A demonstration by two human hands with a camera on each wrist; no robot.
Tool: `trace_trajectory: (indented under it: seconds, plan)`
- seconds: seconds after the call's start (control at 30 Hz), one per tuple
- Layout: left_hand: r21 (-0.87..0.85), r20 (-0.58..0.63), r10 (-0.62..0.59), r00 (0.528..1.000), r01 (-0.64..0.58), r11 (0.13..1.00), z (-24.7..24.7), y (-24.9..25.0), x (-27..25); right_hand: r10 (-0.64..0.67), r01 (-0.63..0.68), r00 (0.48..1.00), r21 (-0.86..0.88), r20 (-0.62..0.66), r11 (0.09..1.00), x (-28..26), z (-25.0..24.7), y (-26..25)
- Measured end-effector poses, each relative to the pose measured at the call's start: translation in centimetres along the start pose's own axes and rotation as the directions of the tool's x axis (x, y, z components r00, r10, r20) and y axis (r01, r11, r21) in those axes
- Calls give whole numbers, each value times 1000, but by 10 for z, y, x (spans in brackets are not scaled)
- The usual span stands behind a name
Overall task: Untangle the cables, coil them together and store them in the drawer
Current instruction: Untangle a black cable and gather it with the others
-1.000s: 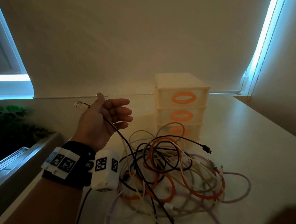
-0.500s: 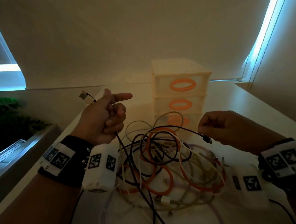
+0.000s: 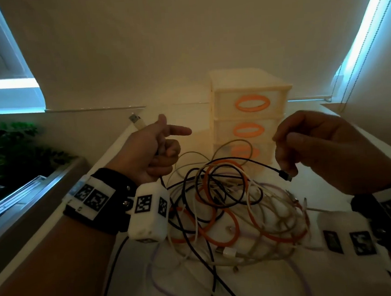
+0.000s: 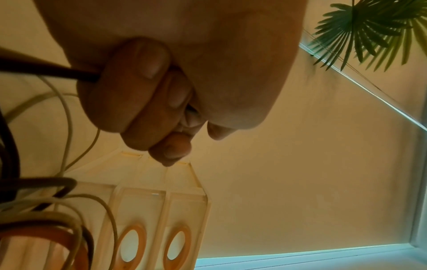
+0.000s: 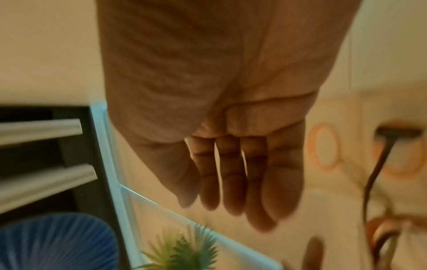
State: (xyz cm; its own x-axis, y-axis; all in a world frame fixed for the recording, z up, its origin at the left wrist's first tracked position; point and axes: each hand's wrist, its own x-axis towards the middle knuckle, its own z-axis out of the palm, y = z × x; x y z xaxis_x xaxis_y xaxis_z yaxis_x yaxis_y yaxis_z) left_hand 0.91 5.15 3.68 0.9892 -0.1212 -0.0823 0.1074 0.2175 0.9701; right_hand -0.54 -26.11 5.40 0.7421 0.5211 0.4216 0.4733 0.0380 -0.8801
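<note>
My right hand [image 3: 324, 152] has risen, fingers loose beside the black cable [image 3: 241, 162]; my left hand [image 3: 151, 153] still grips its tangled length.

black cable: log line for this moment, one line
left hand grips black cable, usb plug up | right hand open beside small plug | cable pile tangled on table | drawer unit shut

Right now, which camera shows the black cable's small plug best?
Head view: the plug hangs clear at the right hand. The right wrist view shows it blurred; the left wrist view shows only black cable leaving the left hand.
</note>
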Motion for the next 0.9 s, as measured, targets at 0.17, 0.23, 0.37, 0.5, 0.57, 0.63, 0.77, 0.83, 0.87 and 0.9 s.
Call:
trace_trajectory:
  seconds: [0.17, 0.23, 0.37, 0.5, 0.57, 0.63, 0.77, 0.83, 0.87, 0.9]
  plan:
    - [69, -8, -23, 1000, 24, 997, -4, 2, 0, 113, -25, 933, -251, 341, 968, 19, 49, -21]
    - [81, -21, -32, 999, 34, 996, -5, 3, 0, 154, 65, 925, -545, 347, 836, 26, 63, -10]
    - [93, -43, -32, 999, 36, 995, -6, 4, 0, 196, 90, 931, -717, 307, 692, 32, 69, 19]
    - [120, -54, -24, 998, 31, 992, -4, 4, 0, 167, 89, 951, -750, 259, 655, 37, 69, 26]
    - [114, -63, -15, 998, 22, 993, -4, 4, 1, 32, 137, 977, -736, 211, 663, 46, 76, 15]
    - [105, -78, -3, 997, 11, 994, -6, 5, 0, -71, 235, 966, -728, 249, 645, 61, 92, 2]
    - [113, -120, 20, 993, -7, 994, -8, 6, 0, 184, 348, 858, -806, 480, 478, 93, 127, 9]
    - [108, -116, 21, 993, -9, 994, -10, 6, 1, 391, 397, 766, -854, 510, 336, 103, 138, 26]
    - [105, -116, 23, 993, -11, 994, -10, 5, 1, 431, 409, 746, -860, 508, 306, 106, 140, 35]
    - [103, -118, 24, 993, -12, 995, -11, 5, 2, 442, 395, 745, -864, 500, 312, 108, 140, 41]
